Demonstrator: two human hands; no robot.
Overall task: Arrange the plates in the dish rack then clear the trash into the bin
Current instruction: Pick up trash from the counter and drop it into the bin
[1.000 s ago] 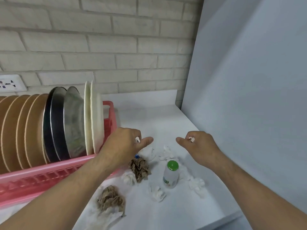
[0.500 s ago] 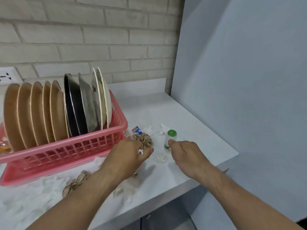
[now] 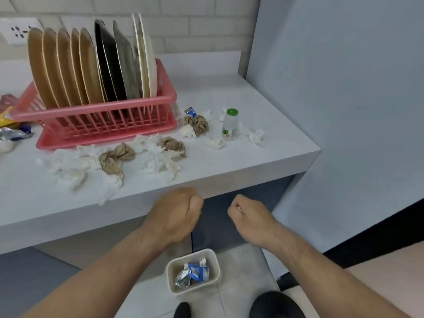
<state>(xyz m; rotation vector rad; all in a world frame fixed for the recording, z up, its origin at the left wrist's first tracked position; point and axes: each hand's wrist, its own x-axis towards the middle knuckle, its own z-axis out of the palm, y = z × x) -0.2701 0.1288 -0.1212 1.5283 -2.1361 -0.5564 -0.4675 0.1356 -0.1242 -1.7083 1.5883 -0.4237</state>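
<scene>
Over the bin (image 3: 192, 253), left hand (image 3: 176, 214), right hand (image 3: 250, 219) nearly hide scraps (image 3: 238, 207).

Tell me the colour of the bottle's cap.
The cap is green, clearest in the head view.

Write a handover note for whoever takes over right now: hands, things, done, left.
Left hand: fist, contents hidden.
Right hand: fist, a white scrap peeking out.
Both are in front of the counter edge, over the bin on the floor, which holds wrappers.
Done: plates stand in the rack.
Left: brown paper, tissues, a bottle and packets lie on the counter.
</scene>
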